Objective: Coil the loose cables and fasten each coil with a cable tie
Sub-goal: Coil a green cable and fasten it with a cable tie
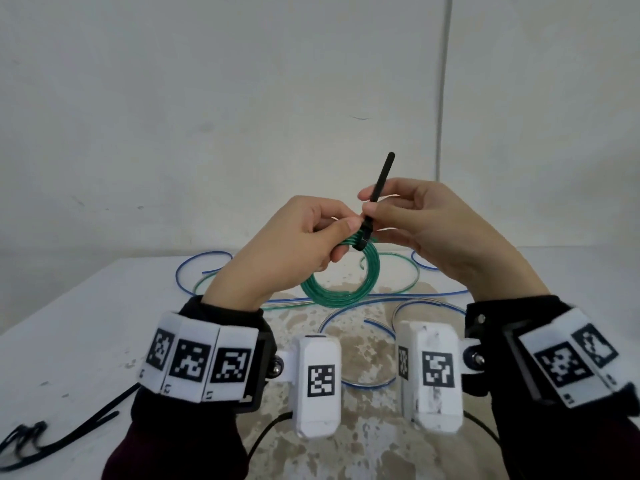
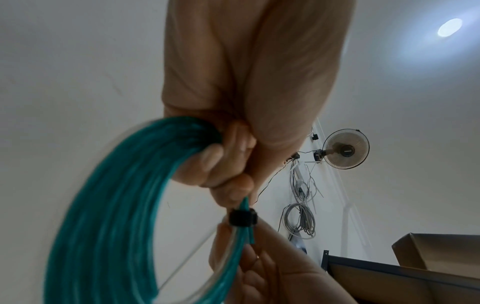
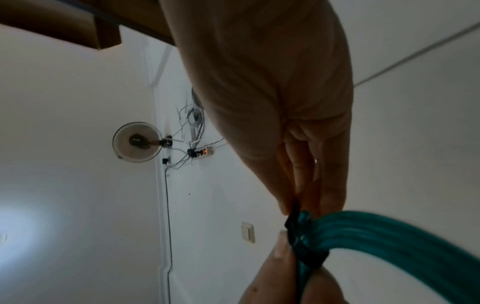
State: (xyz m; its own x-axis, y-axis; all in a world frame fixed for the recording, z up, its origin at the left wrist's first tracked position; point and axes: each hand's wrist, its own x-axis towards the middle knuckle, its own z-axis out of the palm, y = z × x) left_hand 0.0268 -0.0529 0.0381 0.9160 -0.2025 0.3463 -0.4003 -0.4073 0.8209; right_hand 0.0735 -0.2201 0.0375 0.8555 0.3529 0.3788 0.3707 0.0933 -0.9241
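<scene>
I hold a green cable coil (image 1: 341, 289) up over the table, between both hands. My left hand (image 1: 311, 237) grips the top of the coil (image 2: 109, 216) with curled fingers. A black cable tie (image 1: 365, 233) is wrapped round the strands there; its band (image 2: 242, 219) circles the bundle. My right hand (image 1: 415, 220) pinches the tie's free tail (image 1: 382, 178), which sticks up above the fingers. In the right wrist view the tie (image 3: 298, 232) sits tight against the coil (image 3: 389, 236) below my fingertips.
Loose blue cables (image 1: 363, 306) and a green one (image 1: 207, 282) lie spread on the white table (image 1: 69, 323) behind and under my hands. Black cable ties (image 1: 52, 441) lie at the front left. A white wall stands behind the table.
</scene>
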